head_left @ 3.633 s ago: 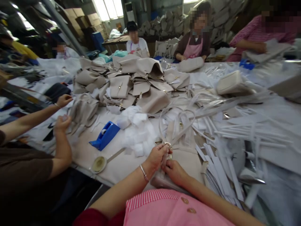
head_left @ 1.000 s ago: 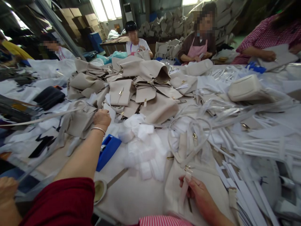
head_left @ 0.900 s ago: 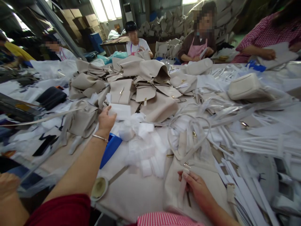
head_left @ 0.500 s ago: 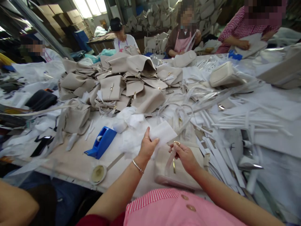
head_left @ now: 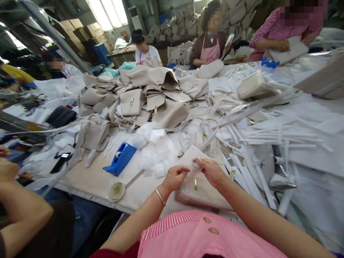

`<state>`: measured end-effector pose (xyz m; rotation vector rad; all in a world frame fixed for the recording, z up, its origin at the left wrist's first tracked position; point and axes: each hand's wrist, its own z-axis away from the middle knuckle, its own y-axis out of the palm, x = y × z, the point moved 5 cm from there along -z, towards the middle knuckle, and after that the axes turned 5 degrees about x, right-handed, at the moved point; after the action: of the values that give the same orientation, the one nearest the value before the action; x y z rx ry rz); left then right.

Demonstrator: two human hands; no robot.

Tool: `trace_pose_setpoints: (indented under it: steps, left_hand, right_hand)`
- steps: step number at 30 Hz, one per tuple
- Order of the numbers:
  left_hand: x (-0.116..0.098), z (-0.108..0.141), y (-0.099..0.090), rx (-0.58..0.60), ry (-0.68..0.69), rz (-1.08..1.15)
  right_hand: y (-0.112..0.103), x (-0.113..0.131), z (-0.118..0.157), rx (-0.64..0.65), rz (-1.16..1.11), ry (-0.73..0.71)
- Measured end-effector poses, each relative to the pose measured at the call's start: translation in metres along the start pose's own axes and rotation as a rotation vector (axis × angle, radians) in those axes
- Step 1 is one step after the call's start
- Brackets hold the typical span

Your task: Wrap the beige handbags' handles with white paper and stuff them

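My left hand [head_left: 176, 177] is closed, its thumb and fingers pinching the lower left edge of a white sheet of soft packing foam [head_left: 191, 153]. My right hand [head_left: 212, 172] is closed on the end of a strap [head_left: 192, 173], beside a small gold buckle [head_left: 199, 158]. The strap looks covered in clear film. Beneath both hands lies a beige handbag [head_left: 211, 196] with an upright gold clasp [head_left: 196, 184]. The foam sheet reaches behind the buckle, and the fingertips partly hide where they meet.
A blue tape dispenser [head_left: 120, 158] and a tape roll [head_left: 117, 191] stand to the left. More white foam pieces [head_left: 158, 152] lie ahead, before a heap of beige bags [head_left: 131, 102]. White strips [head_left: 279, 138] cover the right side. A co-worker's arm [head_left: 24, 211] is at the left edge.
My left hand has brought the foam sheet right and down, from above the loose foam to behind the buckle. My right hand keeps hold of the strap, slightly raised. The view has shifted a little.
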<state>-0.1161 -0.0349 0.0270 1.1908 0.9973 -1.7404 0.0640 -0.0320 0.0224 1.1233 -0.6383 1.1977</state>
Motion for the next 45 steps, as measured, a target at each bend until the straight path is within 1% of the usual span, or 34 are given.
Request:
trace_pose_setpoints:
  steps: [1, 2, 4, 5, 6, 8, 10, 11, 13, 16, 18, 20, 23, 25, 26, 29, 31, 33, 35, 36, 38, 40, 41, 43, 45]
  left_hand:
    - [-0.005, 0.002, -0.005, 0.038, 0.029, -0.004]
    - [-0.010, 0.003, -0.012, 0.047, 0.056, 0.028]
    - [-0.020, 0.000, -0.030, -0.004, 0.090, 0.132]
    - [-0.024, -0.003, -0.038, -0.033, 0.090, 0.167]
    - [-0.028, -0.007, -0.042, -0.038, 0.079, 0.169]
    - [-0.033, -0.016, -0.041, 0.036, 0.049, 0.071]
    - [-0.034, -0.024, -0.032, 0.119, 0.023, -0.057]
    - [-0.033, -0.027, -0.027, 0.125, 0.011, -0.104]
    - [-0.028, -0.031, -0.023, 0.051, -0.003, -0.141]
    - [-0.017, -0.032, -0.023, -0.096, -0.004, -0.105]
    - [-0.011, -0.032, -0.025, -0.143, 0.001, -0.075]
    - [-0.009, -0.032, -0.026, -0.158, 0.017, -0.048]
    - [-0.015, -0.030, -0.026, -0.184, 0.045, -0.022]
    - [-0.026, -0.027, -0.022, -0.154, 0.092, -0.013]
    - [-0.033, -0.025, -0.019, -0.105, 0.134, -0.011]
    - [-0.052, -0.020, -0.010, 0.101, 0.266, 0.009]
    - [-0.055, -0.021, -0.010, 0.161, 0.287, 0.037]
    - [-0.049, -0.026, -0.012, 0.174, 0.250, 0.072]
    - [-0.039, -0.033, -0.015, 0.151, 0.180, 0.102]
    - [-0.033, -0.037, -0.018, 0.118, 0.136, 0.112]
    - [-0.024, -0.043, -0.027, 0.009, 0.048, 0.121]
    - [-0.019, -0.046, -0.039, -0.107, -0.012, 0.112]
    - [-0.018, -0.047, -0.044, -0.156, -0.031, 0.098]
    - [-0.019, -0.048, -0.051, -0.225, -0.048, 0.038]
    - [-0.021, -0.048, -0.049, -0.231, -0.043, -0.040]
  right_hand:
    - [0.001, 0.002, -0.001, -0.005, 0.032, -0.022]
    - [0.002, 0.003, -0.001, -0.009, 0.069, -0.042]
    - [0.005, 0.006, 0.000, -0.011, 0.135, -0.072]
    - [0.008, 0.008, 0.001, -0.008, 0.153, -0.081]
    - [0.011, 0.009, 0.002, 0.000, 0.164, -0.086]
    - [0.017, 0.012, 0.003, 0.032, 0.183, -0.090]
    - [0.023, 0.014, 0.003, 0.085, 0.207, -0.093]
    - [0.023, 0.015, 0.002, 0.097, 0.232, -0.107]
    - [0.019, 0.016, 0.001, 0.061, 0.322, -0.176]
    - [0.003, 0.018, 0.001, -0.101, 0.510, -0.289]
    - [-0.005, 0.017, 0.002, -0.168, 0.575, -0.292]
    - [-0.007, 0.017, 0.004, -0.175, 0.572, -0.261]
    - [0.000, 0.021, 0.006, -0.104, 0.502, -0.203]
    - [0.009, 0.025, 0.006, -0.022, 0.433, -0.192]
    - [0.012, 0.026, 0.006, 0.024, 0.392, -0.197]
    - [0.018, 0.024, 0.004, 0.154, 0.220, -0.195]
    - [0.018, 0.016, 0.001, 0.222, 0.089, -0.132]
    - [0.017, 0.008, 0.000, 0.265, -0.001, -0.076]
    - [0.016, 0.004, -0.002, 0.271, -0.012, -0.057]
    - [0.014, 0.005, -0.002, 0.255, 0.019, -0.066]
    - [0.009, 0.008, -0.003, 0.189, 0.160, -0.108]
    - [0.002, 0.014, -0.002, 0.101, 0.351, -0.162]
    - [-0.001, 0.018, -0.001, 0.065, 0.432, -0.186]
    - [-0.004, 0.025, 0.001, 0.037, 0.539, -0.223]
    - [-0.002, 0.031, 0.002, 0.052, 0.597, -0.258]
